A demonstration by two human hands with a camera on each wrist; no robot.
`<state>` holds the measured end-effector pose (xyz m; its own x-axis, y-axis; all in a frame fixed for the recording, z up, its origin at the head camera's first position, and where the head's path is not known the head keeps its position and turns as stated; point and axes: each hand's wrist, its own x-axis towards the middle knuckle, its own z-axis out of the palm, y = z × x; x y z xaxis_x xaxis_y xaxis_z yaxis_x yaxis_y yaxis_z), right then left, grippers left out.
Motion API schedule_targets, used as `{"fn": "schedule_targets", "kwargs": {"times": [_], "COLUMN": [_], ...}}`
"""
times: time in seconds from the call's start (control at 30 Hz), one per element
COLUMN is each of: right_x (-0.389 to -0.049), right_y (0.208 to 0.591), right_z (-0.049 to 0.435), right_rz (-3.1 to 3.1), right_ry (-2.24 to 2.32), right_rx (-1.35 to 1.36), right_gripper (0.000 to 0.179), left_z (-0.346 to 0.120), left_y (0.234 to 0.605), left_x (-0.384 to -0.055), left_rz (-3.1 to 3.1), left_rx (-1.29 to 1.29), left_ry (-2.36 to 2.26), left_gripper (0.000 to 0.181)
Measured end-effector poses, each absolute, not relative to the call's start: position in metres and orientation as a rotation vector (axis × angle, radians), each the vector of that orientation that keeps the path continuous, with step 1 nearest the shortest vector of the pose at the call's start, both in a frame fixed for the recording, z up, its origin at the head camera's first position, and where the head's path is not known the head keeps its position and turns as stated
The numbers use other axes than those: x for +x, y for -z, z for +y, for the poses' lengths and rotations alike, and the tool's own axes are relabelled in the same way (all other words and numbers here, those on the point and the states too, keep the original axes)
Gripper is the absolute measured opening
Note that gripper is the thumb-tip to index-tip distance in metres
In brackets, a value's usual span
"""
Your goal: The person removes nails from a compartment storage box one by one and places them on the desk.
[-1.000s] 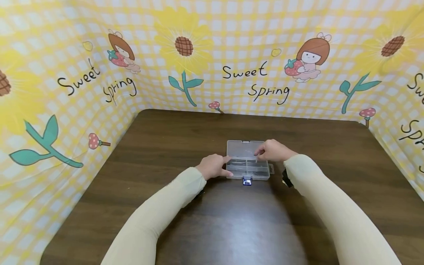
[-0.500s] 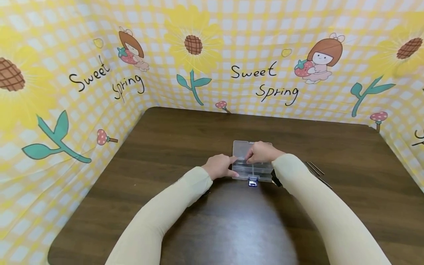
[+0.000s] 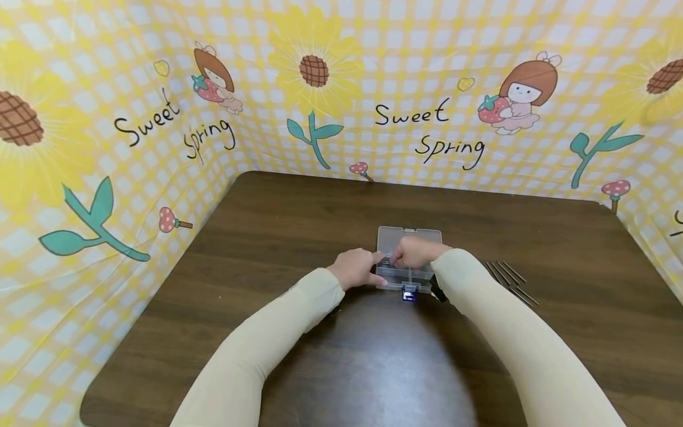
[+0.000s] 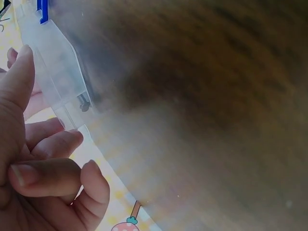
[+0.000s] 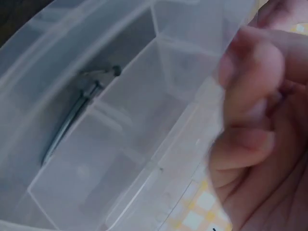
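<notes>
A clear plastic compartment box (image 3: 393,279) lies on the table with its lid (image 3: 388,236) raised toward the back. My left hand (image 3: 353,268) grips its left end, thumb at the front and fingers behind. Over the back-left compartment, my right hand (image 3: 415,253) reaches in with bent fingers. Whether those fingertips pinch anything is hidden. In the right wrist view, several nails (image 5: 72,115) lie in one compartment, beside my curled right fingers (image 5: 250,86). A nail head (image 4: 84,103) shows through the box wall in the left wrist view.
Several thin nails (image 3: 504,273) lie in a loose row on the brown table (image 3: 299,213), right of the box. A blue-edged latch (image 3: 409,293) hangs at the box's front. Patterned yellow cloth (image 3: 341,77) walls in the table's back and sides.
My right hand has moved left and lower, from the box's right side into its back-left part. The nails on the table came into view beside the right sleeve. The left hand keeps its hold.
</notes>
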<state>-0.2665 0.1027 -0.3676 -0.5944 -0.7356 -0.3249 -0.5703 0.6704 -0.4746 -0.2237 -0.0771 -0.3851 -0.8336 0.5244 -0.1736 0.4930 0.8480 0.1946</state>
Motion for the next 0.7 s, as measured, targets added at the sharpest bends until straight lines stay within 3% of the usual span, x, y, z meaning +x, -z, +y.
{"fn": "schedule_targets", "kwargs": {"times": [0.7], "right_x": [-0.257], "right_y": [0.353], "right_z": [0.09], "right_rz": [2.325], "right_ry": [0.199], "right_rx": [-0.938], "right_gripper": [0.022], "left_z": [-0.075], "left_y": [0.382], "left_x": [-0.223], "left_rz": [2.794], "left_rx": [0.726], "left_ry": [-0.211], "left_gripper": [0.064]}}
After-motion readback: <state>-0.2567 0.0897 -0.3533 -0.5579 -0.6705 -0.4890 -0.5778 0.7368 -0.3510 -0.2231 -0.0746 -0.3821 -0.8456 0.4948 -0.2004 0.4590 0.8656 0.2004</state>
